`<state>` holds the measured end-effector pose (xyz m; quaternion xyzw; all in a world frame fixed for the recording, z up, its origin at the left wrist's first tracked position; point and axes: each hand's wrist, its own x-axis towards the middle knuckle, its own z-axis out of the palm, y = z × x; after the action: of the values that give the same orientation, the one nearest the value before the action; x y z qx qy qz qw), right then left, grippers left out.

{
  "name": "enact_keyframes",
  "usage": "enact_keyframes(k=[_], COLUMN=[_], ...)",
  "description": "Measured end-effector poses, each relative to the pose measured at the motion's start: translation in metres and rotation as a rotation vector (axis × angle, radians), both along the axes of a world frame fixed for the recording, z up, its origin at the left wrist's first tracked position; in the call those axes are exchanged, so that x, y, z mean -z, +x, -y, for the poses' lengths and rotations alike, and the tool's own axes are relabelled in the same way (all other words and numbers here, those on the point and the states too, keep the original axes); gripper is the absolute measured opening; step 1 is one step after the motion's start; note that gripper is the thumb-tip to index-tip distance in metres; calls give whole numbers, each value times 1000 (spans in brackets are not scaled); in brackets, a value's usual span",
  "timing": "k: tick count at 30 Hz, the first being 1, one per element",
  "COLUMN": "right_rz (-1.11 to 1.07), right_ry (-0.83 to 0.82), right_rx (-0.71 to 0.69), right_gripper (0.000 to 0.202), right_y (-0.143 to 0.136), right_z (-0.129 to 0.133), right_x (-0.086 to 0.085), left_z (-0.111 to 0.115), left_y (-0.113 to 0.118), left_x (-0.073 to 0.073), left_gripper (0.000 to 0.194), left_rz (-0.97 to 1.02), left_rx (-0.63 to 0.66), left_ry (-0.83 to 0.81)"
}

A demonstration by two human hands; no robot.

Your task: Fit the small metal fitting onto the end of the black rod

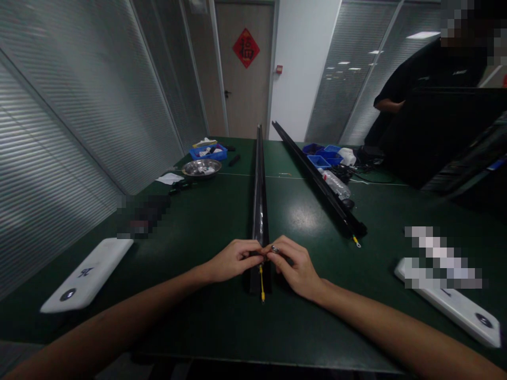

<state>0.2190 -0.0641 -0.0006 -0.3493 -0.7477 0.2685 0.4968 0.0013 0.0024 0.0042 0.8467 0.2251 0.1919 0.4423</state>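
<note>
A long black rail (pixel 259 200) runs away from me along the middle of the green table. A yellow wire (pixel 262 282) with a lug at its tip sticks out of its near end. Just above that end, my left hand (pixel 241 257) and my right hand (pixel 292 264) meet with their fingertips pinched together. A small shiny metal piece (pixel 274 248) shows at my right fingers; I cannot tell what it is. Whatever lies between the fingertips is too small to make out. Another black rail (pixel 320 182) lies slantwise to the right, with its own yellow lug wire (pixel 357 241).
White oblong devices lie at left (pixel 87 274) and right (pixel 451 303). A metal bowl (pixel 202 168) and blue tray (pixel 208 152) stand back left. Blue bins (pixel 322 155), a plastic bottle (pixel 336 183) and cables lie back right. A person (pixel 428 68) stands behind a dark panel (pixel 447 121).
</note>
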Motion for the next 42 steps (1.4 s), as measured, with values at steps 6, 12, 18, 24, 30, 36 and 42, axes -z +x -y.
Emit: enact_keyframes(k=[6,12,18,24,30,36,42], right_rz=[-10,-3,5,-10,-3,-6,-10], right_ry=[-20,-13,-24,-21,-6,-24,-29], right_rx=[-11,-1,-7,-15,-13,-6,-18], right_gripper=[21,19,21,22,22,21,21], right_y=[0,0,0,0,0,0,1], right_z=[1,0,0,-1,0,0,0], right_x=[-1,-1,-1,0,-1,0,0], left_z=[1,0,0,1,0,1,2], left_y=[0,0,-1,-1,0,0,0], left_x=[-1,-1,0,0,1,-1,-3], left_gripper=[24,24,24,24,24,23,22], left_rz=[-2,1,1,1,10,19,12], left_rx=[-8,5,-8,-16,-8,-5,-10], left_ry=[-6,-3,-10,-44,-15,-4,-31])
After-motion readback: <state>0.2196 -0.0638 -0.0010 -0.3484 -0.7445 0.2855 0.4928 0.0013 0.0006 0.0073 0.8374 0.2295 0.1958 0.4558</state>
